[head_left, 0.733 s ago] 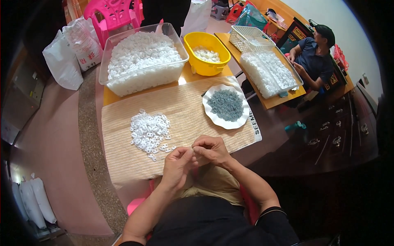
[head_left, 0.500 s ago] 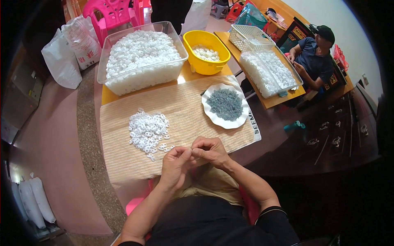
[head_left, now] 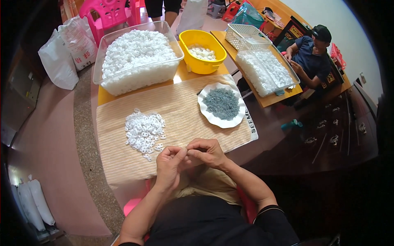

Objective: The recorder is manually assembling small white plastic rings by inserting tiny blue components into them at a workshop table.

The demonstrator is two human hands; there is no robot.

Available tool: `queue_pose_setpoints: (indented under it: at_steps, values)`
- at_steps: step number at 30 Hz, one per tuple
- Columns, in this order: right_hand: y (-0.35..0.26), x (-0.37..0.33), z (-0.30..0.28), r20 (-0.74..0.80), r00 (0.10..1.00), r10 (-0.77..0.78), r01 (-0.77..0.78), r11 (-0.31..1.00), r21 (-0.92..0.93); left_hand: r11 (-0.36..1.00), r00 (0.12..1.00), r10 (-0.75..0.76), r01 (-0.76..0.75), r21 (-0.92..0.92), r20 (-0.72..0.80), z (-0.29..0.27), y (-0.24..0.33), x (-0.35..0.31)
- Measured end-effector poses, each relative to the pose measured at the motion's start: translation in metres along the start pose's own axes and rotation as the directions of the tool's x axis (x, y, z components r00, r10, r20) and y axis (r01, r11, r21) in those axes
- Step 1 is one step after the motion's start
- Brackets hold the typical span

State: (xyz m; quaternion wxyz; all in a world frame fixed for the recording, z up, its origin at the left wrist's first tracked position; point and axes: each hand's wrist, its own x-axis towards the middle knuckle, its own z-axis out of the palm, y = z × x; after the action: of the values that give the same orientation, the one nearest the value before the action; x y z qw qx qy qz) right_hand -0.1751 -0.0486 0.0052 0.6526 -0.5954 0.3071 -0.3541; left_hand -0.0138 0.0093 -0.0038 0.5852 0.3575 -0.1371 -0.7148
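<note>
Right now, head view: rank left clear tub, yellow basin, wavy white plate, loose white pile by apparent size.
Largest to smallest, as they look:
1. left clear tub
2. yellow basin and wavy white plate: alike, not ranked
3. loose white pile

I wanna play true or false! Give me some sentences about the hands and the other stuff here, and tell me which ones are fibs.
1. The wavy-edged plate holds small grey pieces. True.
2. The yellow tub is left of the big clear bin. False: the yellow tub is right of the big clear bin.
3. The left hand and right hand have their fingertips close together. True.
4. The loose white pile lies on the plate. False: the loose white pile lies on the striped cloth.
5. The seated co-worker wears a red cap. False: the cap is black.
6. A pink chair stands beyond the big clear bin. True.
</note>
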Motion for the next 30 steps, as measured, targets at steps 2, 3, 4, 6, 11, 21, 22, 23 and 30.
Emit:
queue_pose_setpoints:
  at_steps: [2, 3, 4, 6, 11, 21, 22, 23, 30]
  values:
    - [0.002, -0.001, 0.001, 0.009, 0.998, -0.061, 0.062, 0.989, -0.134, 1.0, 0.999, 0.014, -0.013, 0.009, -0.029, 0.001, -0.001, 0.0]
    - [0.003, -0.001, 0.002, 0.008, 0.998, -0.055, 0.056, 0.99, -0.133, 1.0, 0.998, 0.028, -0.028, 0.0, -0.053, 0.001, -0.002, 0.0]
    - [0.004, -0.001, 0.003, -0.005, 0.999, -0.052, 0.051, 0.986, -0.16, 0.999, 0.996, 0.041, -0.041, -0.009, -0.078, 0.0, -0.003, 0.001]
    - [0.006, -0.001, 0.003, -0.02, 0.999, -0.039, 0.034, 0.982, -0.186, 1.0, 0.996, 0.026, -0.027, -0.002, -0.084, -0.002, -0.004, 0.002]
    - [0.01, 0.002, -0.002, -0.107, 0.993, 0.05, -0.067, 0.985, -0.158, 0.999, 0.996, -0.032, 0.03, -0.028, -0.085, -0.002, 0.0, 0.003]
    - [0.01, 0.004, -0.003, -0.105, 0.989, 0.103, -0.112, 0.99, -0.09, 0.999, 0.996, -0.049, 0.047, -0.025, -0.073, 0.0, 0.003, 0.005]
    - [0.009, 0.004, -0.003, -0.108, 0.988, 0.109, -0.118, 0.989, -0.085, 0.999, 0.996, -0.046, 0.045, -0.013, -0.072, 0.0, 0.004, 0.005]
    - [0.009, 0.004, -0.003, -0.107, 0.988, 0.113, -0.122, 0.989, -0.082, 0.999, 0.996, -0.049, 0.048, -0.015, -0.078, 0.0, 0.004, 0.004]
    - [0.008, 0.002, -0.003, -0.071, 0.987, 0.142, -0.148, 0.985, -0.085, 0.998, 0.994, -0.067, 0.067, -0.002, -0.084, -0.002, 0.002, 0.003]
